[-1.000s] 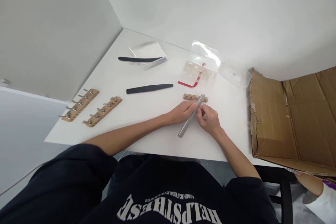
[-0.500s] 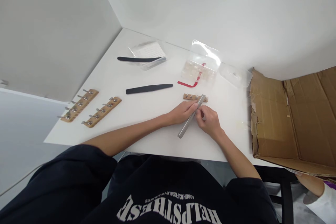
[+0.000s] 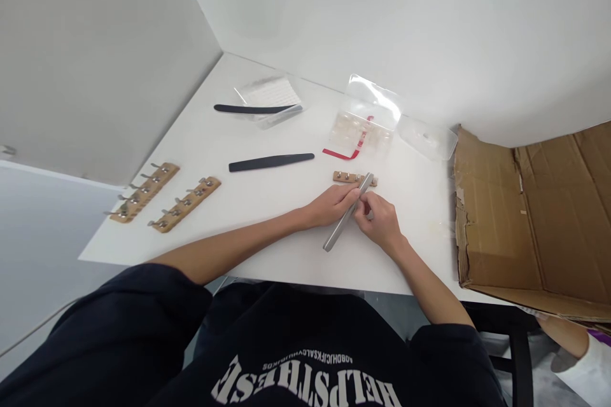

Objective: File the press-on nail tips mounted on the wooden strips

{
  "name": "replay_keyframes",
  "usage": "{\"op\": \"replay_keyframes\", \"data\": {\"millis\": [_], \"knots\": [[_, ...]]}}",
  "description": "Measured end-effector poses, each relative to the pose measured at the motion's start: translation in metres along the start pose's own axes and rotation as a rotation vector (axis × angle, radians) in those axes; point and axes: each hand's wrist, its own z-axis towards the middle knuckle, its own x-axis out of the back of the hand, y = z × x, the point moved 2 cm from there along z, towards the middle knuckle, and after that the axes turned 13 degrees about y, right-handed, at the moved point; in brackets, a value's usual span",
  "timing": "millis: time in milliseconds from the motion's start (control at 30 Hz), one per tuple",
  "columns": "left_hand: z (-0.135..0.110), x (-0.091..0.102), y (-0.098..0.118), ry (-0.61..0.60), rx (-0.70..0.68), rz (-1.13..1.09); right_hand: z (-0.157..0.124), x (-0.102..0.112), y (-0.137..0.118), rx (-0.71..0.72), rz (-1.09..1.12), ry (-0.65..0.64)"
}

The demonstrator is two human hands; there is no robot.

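From the head view, the left hand pinches a slim grey bar slantwise over the white table — the right hand's fingers curl against it, their grip unclear. Just beyond lies a studded wooden strip.

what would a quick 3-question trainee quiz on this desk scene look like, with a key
1. True or false: the left hand grips the long, slim grey bar with rounded ends.
2. How many light-brown wooden strips with metal fittings lie on the white table?
3. On which side of the picture is the open brown cardboard box?
A) left
B) middle
C) right

Key: 1 true; 2 three, two at picture left and one just beyond the hands; 3 C.
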Motion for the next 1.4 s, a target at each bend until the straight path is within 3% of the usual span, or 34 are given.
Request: {"op": "replay_keyframes", "data": {"millis": [567, 1400], "knots": [[-0.0013, 0.0004, 0.0024, -0.032, 0.014, 0.036, -0.0001, 0.0000, 0.0001, -0.054, 0.027, -0.008], [-0.0006, -0.0006, -0.0038, 0.025, 0.038, 0.034, -0.0026, -0.0006, 0.0018, -0.140, 0.153, -0.137]]}}
